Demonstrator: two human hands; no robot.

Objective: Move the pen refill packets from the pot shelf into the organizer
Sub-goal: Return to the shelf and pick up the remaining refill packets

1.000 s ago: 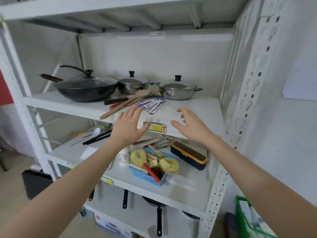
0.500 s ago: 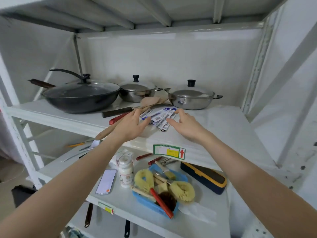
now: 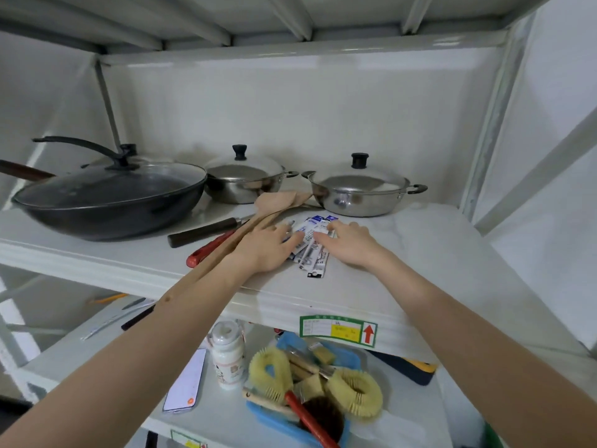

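Observation:
Several pen refill packets (image 3: 312, 250), white and blue with thin dark refills, lie in a loose pile on the white pot shelf (image 3: 403, 270). My left hand (image 3: 265, 245) rests flat on the pile's left side, fingers apart and fingertips on the packets. On the right side, my right hand (image 3: 347, 242) touches the pile with spread fingers. Neither hand has closed around a packet. A dark blue case with a yellow rim (image 3: 408, 370) shows partly on the shelf below, under the pot shelf's edge.
A black lidded wok (image 3: 109, 198) and two lidded steel pots (image 3: 245, 179) (image 3: 358, 192) stand behind the pile. Wooden spatulas (image 3: 268, 208), a red-handled tool (image 3: 210, 247) and a dark-handled knife (image 3: 203, 231) lie left of it. Below sit a blue brush basket (image 3: 352, 357), a bottle (image 3: 226, 357) and a phone (image 3: 184, 383).
Both hands have reached forward from in front of the shelf edge onto the packet pile. The view has come closer to the pot shelf.

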